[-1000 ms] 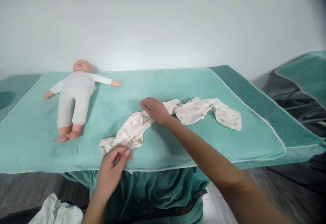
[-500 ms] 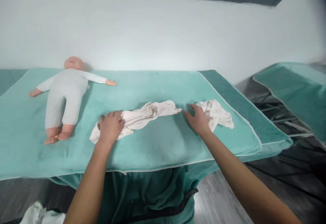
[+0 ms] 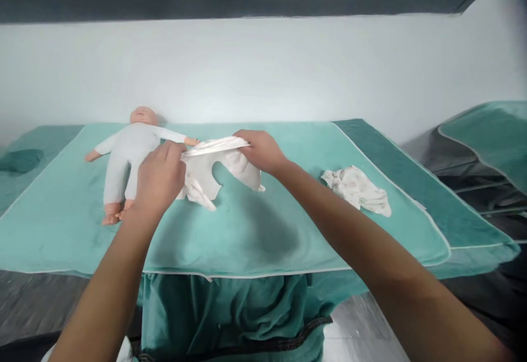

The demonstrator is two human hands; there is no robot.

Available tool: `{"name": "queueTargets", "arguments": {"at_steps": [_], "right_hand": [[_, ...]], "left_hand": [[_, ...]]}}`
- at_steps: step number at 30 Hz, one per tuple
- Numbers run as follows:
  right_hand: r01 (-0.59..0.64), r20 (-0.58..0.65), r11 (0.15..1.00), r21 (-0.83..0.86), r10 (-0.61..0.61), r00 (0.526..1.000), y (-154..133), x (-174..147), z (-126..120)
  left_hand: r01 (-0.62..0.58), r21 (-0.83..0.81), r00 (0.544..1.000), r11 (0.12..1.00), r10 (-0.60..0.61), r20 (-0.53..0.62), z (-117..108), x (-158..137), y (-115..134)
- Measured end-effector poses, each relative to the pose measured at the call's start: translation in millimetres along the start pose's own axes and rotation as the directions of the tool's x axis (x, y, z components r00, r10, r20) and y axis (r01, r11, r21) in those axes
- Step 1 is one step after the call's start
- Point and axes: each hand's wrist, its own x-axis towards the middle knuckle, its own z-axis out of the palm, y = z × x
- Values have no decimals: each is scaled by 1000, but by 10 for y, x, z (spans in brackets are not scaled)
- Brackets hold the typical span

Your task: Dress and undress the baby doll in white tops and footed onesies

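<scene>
A small white baby garment (image 3: 205, 171) is stretched between my two hands above the green bed cover. Its upper edge runs taut and nearly straight, while two parts hang below with a gap between them. My left hand (image 3: 161, 176) is closed on the left end of that edge. On the right end, my right hand (image 3: 260, 151) pinches the fabric between thumb and fingers. A baby doll (image 3: 138, 145) in white lies on its back at the left, partly hidden behind my left hand. Off to the right rests a crumpled white patterned cloth (image 3: 357, 189), touched by neither hand.
The green cover (image 3: 263, 241) spreads over the bed and drapes down its front edge. Behind it rises a white wall (image 3: 263, 77), with a dark overhead structure (image 3: 263, 3) above. Another green-covered surface (image 3: 494, 137) stands at the far right.
Both hands have lifted the garment off the cover and now stretch it by its edge. My right hand has moved left, away from the crumpled cloth. The camera view has shifted.
</scene>
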Motion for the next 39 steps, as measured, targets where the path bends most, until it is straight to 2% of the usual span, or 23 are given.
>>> {"name": "queueTargets", "arguments": {"at_steps": [2,4,7,9,11,12,14,16,18,20,23,25,26,28,31,33,37,39], "right_hand": [[17,-126,1000,-20,-20,992,16,-48,-205],[21,-196,999,-30,-26,980,83,-139,-338],[35,-192,998,-61,-46,980,240,-330,-441],[19,-210,996,-92,-39,977,341,-468,-506],[-30,-261,993,-116,-1,965,418,-580,-594],[-74,-280,988,-134,34,959,449,-614,-643],[-198,-267,959,-204,141,953,509,-621,-714],[-309,-174,901,-304,267,948,578,-552,-698],[-342,-47,852,-398,353,934,647,-444,-552],[-325,31,819,-473,384,923,689,-350,-281],[-278,-4,791,-544,329,944,666,-319,250],[-181,27,859,-478,220,975,620,-357,587],[-157,57,899,-408,197,979,603,-378,730],[-195,104,939,-282,232,967,600,-396,946],[-335,83,908,-250,365,927,669,-357,1104],[-359,64,894,-269,389,919,724,-324,1139],[-340,-14,884,-319,355,935,779,-323,1174],[-305,-55,880,-363,306,950,793,-334,1198]], "left_hand": [[35,66,999,997,-33,-30,-51,30,-69],[104,19,991,994,-102,-86,-76,33,-112],[218,-275,954,936,-264,-141,-124,13,-127],[289,-494,921,820,-378,-90,-176,0,-120],[359,-593,894,721,-449,-4,-219,1,-129],[395,-583,884,710,-467,29,-224,11,-146],[456,-456,874,764,-482,67,-171,49,-202],[483,-261,874,835,-475,100,-10,102,-268],[474,-106,878,874,-459,135,255,145,-305],[449,-27,880,893,-436,186,574,146,-275],[355,44,899,934,-354,256,1009,41,-83],[197,12,945,980,-193,264,1213,-69,99],[120,-39,954,992,-104,281,1290,-118,185],[68,-148,938,987,-13,347,1415,-179,308],[169,-198,908,966,-75,413,1577,-156,338],[220,-191,909,957,-130,396,1676,-98,284],[292,-215,925,932,-218,310,1807,7,171],[283,-222,940,933,-224,258,1834,52,139]]}}
